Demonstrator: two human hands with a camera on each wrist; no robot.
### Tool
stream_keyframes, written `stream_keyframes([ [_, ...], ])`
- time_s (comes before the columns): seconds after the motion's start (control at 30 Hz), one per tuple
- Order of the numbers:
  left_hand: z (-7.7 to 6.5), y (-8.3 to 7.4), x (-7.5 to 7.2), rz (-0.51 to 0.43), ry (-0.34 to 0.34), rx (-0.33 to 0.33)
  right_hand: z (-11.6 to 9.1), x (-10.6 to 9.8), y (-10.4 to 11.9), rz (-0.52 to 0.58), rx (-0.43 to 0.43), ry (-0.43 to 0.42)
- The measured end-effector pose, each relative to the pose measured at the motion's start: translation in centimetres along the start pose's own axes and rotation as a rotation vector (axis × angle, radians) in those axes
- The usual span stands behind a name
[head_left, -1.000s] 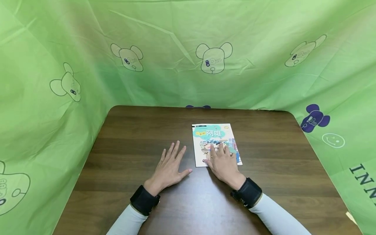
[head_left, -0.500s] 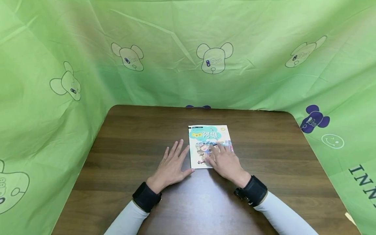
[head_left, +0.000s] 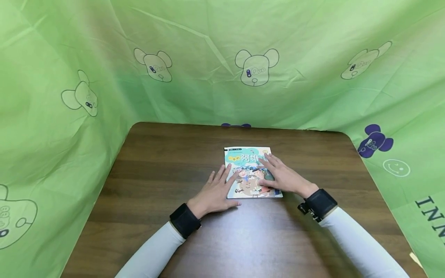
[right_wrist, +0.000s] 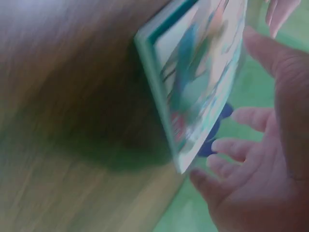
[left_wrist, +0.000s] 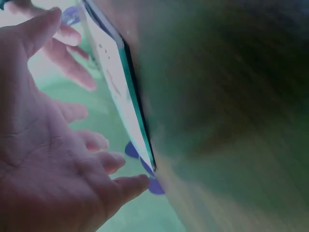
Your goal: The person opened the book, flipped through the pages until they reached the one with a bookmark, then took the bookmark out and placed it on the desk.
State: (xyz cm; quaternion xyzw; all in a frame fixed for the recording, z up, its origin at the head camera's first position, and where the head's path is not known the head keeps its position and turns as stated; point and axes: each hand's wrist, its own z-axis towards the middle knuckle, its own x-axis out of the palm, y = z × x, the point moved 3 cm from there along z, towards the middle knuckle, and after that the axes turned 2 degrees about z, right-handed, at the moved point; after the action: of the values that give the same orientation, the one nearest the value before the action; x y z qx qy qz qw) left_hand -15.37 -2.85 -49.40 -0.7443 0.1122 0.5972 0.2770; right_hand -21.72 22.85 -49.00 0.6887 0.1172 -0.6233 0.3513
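A thin picture book (head_left: pixel 248 177) with a white and turquoise illustrated cover lies flat on the brown wooden table, cover up. My left hand (head_left: pixel 215 191), fingers spread, reaches over the book's left edge. Its palm and extended fingers show beside the book's edge in the left wrist view. Over the right part of the cover is my right hand (head_left: pixel 283 175), its fingers spread and reaching left. In the right wrist view the right hand (right_wrist: pixel 251 169) has loosely extended fingers near the book (right_wrist: pixel 198 72); nothing is gripped. Whether the fingertips touch the cover I cannot tell.
The wooden table (head_left: pixel 167 154) has rounded far corners. A green cloth (head_left: pixel 201 92) printed with bear heads hangs behind it and along both sides. Each wrist wears a black band (head_left: pixel 185 220). A small pale piece (head_left: pixel 415 259) shows by the table's right edge.
The book has shifted left overall. My right hand has lifted from the cover's lower middle and moved to its right side. My left hand has moved right, over the book's left edge.
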Motion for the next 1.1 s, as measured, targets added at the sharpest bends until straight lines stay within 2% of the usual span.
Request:
stream_keyframes([
  [0.2, 0.8, -1.0, 0.6, 0.077, 0.078, 0.075, -0.2, 0.6, -1.0, 0.07, 0.007, 0.051],
  [0.5, 0.5, -0.7, 1.0, 0.109, 0.133, 0.062, -0.1, 1.3, -0.4, 0.041, 0.004, 0.043],
  [0.73, -1.0, 0.4, 0.4, 0.079, 0.162, 0.013, 0.7, 2.0, 2.0, -0.003, 0.008, 0.036],
  [1.1, -3.5, 2.3, 0.1, 0.028, 0.161, -0.026, 2.1, 3.4, 5.2, -0.063, 0.004, 0.03],
])
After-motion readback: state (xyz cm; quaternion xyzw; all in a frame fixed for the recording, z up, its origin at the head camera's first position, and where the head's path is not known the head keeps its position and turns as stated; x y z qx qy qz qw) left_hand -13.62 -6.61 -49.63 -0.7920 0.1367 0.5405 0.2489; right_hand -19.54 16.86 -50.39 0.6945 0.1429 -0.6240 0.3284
